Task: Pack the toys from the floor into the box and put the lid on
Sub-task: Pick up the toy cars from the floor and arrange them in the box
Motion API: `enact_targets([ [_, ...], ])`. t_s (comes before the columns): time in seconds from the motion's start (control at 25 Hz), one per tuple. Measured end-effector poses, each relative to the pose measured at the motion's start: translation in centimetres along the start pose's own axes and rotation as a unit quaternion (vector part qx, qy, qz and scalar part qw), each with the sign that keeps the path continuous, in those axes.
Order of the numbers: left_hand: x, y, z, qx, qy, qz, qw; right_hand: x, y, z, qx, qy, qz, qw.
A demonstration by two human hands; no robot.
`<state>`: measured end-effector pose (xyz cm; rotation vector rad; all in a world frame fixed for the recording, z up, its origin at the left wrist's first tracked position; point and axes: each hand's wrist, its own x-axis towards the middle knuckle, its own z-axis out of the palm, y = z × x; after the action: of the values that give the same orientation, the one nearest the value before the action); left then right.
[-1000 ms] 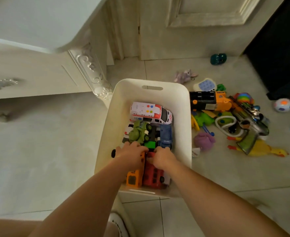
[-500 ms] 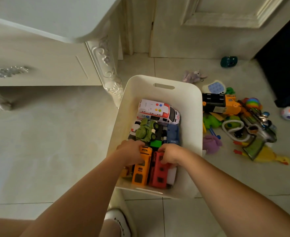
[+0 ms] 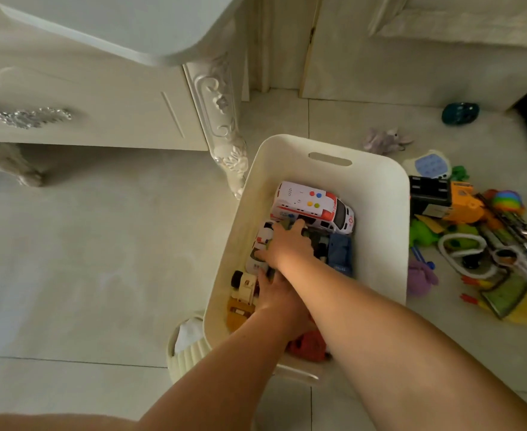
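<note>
The white box sits centre frame, with both hands down inside, probably shuffling the cars tighter to make room. The right hand lies spread flat over the middle cars, the left hand is tucked under that forearm, grip unclear. Plenty of toys wait at right, no lid showing, and the cabinet leg crowds the box's upper-left corner.

The box is standing on the floor, just right of the cabinet leg. Inside it, the toy ambulance is lying toward the far end, with the right hand resting over vehicles just nearer and the left hand nearer still. The toy pile is lying on the floor right of the box.
</note>
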<state>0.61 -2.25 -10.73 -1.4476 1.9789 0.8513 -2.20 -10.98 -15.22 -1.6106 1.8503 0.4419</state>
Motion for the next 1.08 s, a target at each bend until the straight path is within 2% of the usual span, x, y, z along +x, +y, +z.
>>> enact_targets([
  [0.12,0.0,-0.1,0.6,-0.027,-0.007,0.021,0.999,-0.2,0.1,0.1,0.04,0.009,-0.003,0.999],
  [0.2,0.3,-0.4,0.9,-0.061,0.015,0.039,0.997,-1.1,1.0,-2.0,0.173,-0.019,-0.007,0.985],
  [0.28,0.7,-0.5,0.7,-0.112,0.044,0.04,0.992,-2.5,2.6,-5.2,0.306,-0.026,-0.004,0.952],
  [0.32,0.8,-0.5,0.5,-0.135,0.057,0.027,0.989,-3.3,3.6,-6.6,0.325,-0.024,0.008,0.945],
  [0.48,1.1,0.1,0.2,-0.129,0.085,-0.02,0.988,-6.9,7.1,-8.8,0.203,-0.041,0.082,0.975],
  [0.6,0.8,0.1,-0.2,-0.1,0.059,-0.008,0.993,-9.3,8.0,-6.6,0.075,-0.064,0.12,0.988],
  [0.76,0.5,-1.1,-0.5,-0.127,0.071,0.021,0.989,-10.1,8.5,-3.5,0.006,-0.037,0.165,0.986],
  [0.84,0.4,-1.6,-0.3,-0.152,0.087,0.009,0.984,-10.3,8.5,-3.1,-0.039,-0.033,0.16,0.986],
  [0.96,0.6,-1.9,-0.3,-0.16,0.072,0.005,0.985,-10.5,8.2,-3.4,-0.15,-0.07,0.106,0.981],
  [1.08,0.8,-1.4,0.3,-0.1,0.052,0.023,0.993,-10.8,8.0,-4.2,-0.188,-0.096,0.078,0.974],
])
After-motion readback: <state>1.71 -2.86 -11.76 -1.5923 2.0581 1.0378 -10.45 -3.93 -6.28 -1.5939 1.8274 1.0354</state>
